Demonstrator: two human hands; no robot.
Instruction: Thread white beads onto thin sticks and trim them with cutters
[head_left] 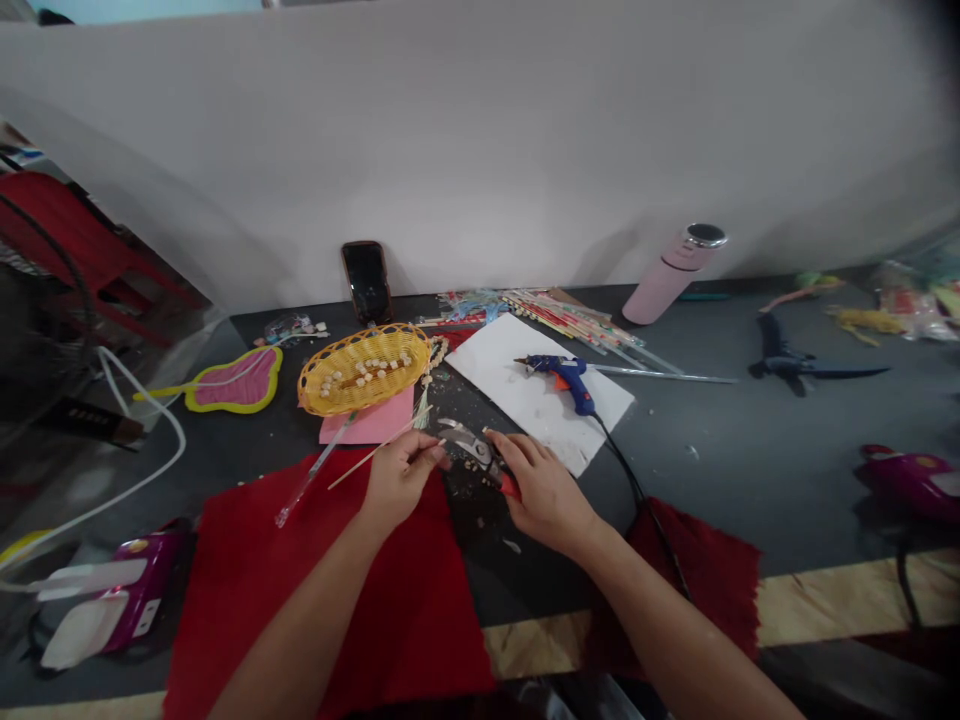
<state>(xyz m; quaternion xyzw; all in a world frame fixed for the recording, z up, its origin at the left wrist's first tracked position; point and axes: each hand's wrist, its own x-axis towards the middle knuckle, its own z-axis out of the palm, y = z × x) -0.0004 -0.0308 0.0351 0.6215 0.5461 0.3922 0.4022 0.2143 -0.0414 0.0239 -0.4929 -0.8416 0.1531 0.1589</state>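
Observation:
My right hand (541,488) is wrapped round the red handles of a pair of cutting pliers (470,442), whose metal jaws point left toward my other hand. Thumb and fingers of my left hand (403,478) are pinched on something small and pale beside the jaw tips; its shape is too small to tell. A thin wooden stick (367,463) lies by the left fingers. Behind that hand, a yellow woven basket (330,362) holds several small pale pieces. Below it lies pink paper (382,420). Red cloth (315,600) spreads under the left forearm.
A blue glue gun (574,375) rests on a white board (495,350), its cord running toward the front edge. Wrapped sticks (577,322), a phone (367,283) and a pink bottle (671,275) are at the back. Purple devices (146,590) sit at both sides.

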